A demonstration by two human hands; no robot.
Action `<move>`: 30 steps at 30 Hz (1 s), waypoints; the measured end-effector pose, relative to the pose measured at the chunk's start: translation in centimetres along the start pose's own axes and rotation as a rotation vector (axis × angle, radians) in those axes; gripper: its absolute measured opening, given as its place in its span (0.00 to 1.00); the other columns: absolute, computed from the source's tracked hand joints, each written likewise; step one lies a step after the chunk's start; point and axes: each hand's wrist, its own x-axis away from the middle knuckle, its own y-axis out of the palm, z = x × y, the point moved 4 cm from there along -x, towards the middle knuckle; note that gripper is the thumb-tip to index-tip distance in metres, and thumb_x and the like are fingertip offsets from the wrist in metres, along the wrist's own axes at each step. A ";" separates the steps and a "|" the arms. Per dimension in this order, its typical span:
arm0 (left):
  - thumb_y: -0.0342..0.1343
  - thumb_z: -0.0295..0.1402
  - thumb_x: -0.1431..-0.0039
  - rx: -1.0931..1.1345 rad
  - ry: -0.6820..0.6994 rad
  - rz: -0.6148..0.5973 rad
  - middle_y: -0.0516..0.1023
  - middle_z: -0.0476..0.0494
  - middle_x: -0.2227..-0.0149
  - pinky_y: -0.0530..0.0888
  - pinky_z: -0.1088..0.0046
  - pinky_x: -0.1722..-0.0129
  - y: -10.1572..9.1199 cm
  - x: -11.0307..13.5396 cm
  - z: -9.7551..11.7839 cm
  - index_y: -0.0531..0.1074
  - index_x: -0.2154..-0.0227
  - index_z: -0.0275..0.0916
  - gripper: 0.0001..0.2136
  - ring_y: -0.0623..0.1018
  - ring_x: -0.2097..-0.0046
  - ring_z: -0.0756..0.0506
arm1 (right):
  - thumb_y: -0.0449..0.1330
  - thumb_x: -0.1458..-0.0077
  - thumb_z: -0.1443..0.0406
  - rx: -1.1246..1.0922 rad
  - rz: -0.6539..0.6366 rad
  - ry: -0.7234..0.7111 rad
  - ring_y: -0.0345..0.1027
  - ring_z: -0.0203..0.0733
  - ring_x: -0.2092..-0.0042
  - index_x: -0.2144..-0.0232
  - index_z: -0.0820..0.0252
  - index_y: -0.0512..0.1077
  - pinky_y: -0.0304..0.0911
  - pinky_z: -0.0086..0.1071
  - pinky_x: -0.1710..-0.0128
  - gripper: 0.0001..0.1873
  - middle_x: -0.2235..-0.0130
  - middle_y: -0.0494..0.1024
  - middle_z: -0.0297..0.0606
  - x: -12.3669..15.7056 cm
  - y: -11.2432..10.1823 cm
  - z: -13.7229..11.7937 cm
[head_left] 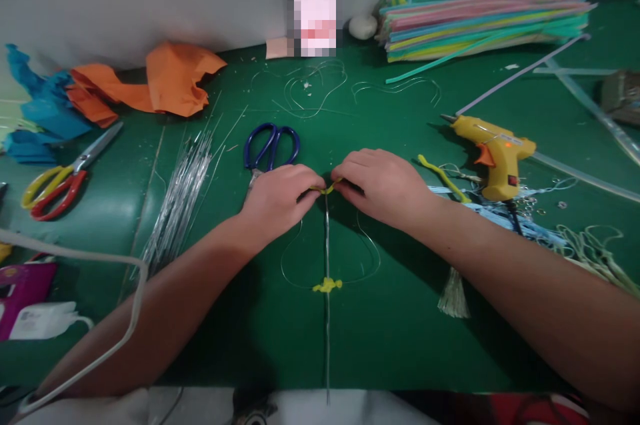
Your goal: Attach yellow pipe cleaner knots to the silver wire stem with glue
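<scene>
A: Head view, hands?

B: left hand (280, 202) + right hand (383, 185) both pinched on a yellow strand (327, 189), fingertips nearly meeting, mid-table.

A: Strand sits where?

B: At the top of a thin wire frame (367, 248) lying flat on the green table (400, 345). 2nd yellow knot (327, 285) lower on the same centre wire.

A: Rest?

B: Blue scissors (273, 145) just behind left hand. Glue gun (495, 152) to the right, near. Wire bundle (180, 202) off to the left. Stack of coloured strips (480, 18) back right by the wall, orange paper (170, 78) back left.
</scene>
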 end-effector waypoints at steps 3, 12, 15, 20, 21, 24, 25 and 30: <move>0.53 0.31 0.36 0.002 -0.023 0.016 0.82 0.46 0.59 0.72 0.69 0.58 0.0 0.0 -0.1 0.77 0.62 0.41 0.07 0.80 0.57 0.44 | 0.55 0.39 0.67 -0.008 0.007 0.018 0.68 0.45 0.62 0.62 0.60 0.76 0.55 0.36 0.65 0.09 0.63 0.78 0.42 0.0 0.0 0.0; 0.56 0.28 0.38 0.055 -0.073 0.057 0.82 0.47 0.60 0.71 0.72 0.60 0.1 -0.4 -0.1 0.77 0.62 0.40 0.06 0.80 0.58 0.46 | 0.53 0.38 0.67 -0.024 -0.014 0.035 0.67 0.45 0.62 0.62 0.61 0.77 0.56 0.37 0.65 0.12 0.64 0.77 0.43 -0.1 0.2 0.0; 0.55 0.28 0.38 0.045 -0.071 0.056 0.82 0.47 0.60 0.71 0.72 0.61 0.1 -0.4 0.0 0.77 0.62 0.41 0.07 0.80 0.59 0.46 | 0.53 0.39 0.67 -0.045 0.003 0.037 0.67 0.45 0.62 0.63 0.61 0.77 0.57 0.37 0.64 0.11 0.64 0.77 0.43 -0.1 0.1 0.1; 0.54 0.30 0.38 -0.004 -0.081 0.048 0.82 0.47 0.60 0.71 0.71 0.62 0.0 -0.3 0.2 0.78 0.63 0.41 0.07 0.80 0.59 0.45 | 0.53 0.39 0.67 -0.051 0.017 0.035 0.66 0.44 0.63 0.65 0.60 0.76 0.57 0.36 0.64 0.11 0.65 0.77 0.42 -0.1 0.0 0.2; 0.54 0.30 0.38 -0.014 -0.080 0.047 0.82 0.47 0.60 0.71 0.71 0.62 0.0 -0.3 0.2 0.78 0.63 0.42 0.07 0.80 0.59 0.45 | 0.53 0.39 0.67 -0.047 0.016 0.035 0.67 0.45 0.63 0.65 0.60 0.76 0.57 0.36 0.65 0.11 0.65 0.77 0.42 -0.1 0.0 0.2; 0.53 0.30 0.37 -0.026 -0.072 0.040 0.82 0.46 0.60 0.71 0.70 0.63 0.0 -0.4 0.2 0.78 0.63 0.42 0.08 0.80 0.59 0.44 | 0.53 0.39 0.67 -0.052 0.018 0.045 0.67 0.45 0.62 0.64 0.59 0.76 0.57 0.36 0.64 0.11 0.64 0.77 0.42 0.0 0.2 0.2; 0.53 0.30 0.37 -0.024 -0.069 0.041 0.82 0.46 0.60 0.71 0.70 0.62 0.0 -0.4 0.2 0.78 0.63 0.42 0.08 0.80 0.59 0.44 | 0.53 0.40 0.67 -0.057 0.026 0.055 0.68 0.45 0.62 0.64 0.59 0.76 0.57 0.36 0.64 0.10 0.64 0.78 0.43 0.0 0.2 0.2; 0.54 0.29 0.38 -0.014 -0.066 0.050 0.82 0.46 0.59 0.71 0.69 0.61 0.3 -0.3 0.0 0.77 0.61 0.41 0.08 0.80 0.58 0.44 | 0.56 0.43 0.69 -0.086 0.083 0.133 0.71 0.47 0.60 0.54 0.61 0.75 0.59 0.36 0.64 0.15 0.61 0.79 0.43 0.1 0.3 0.3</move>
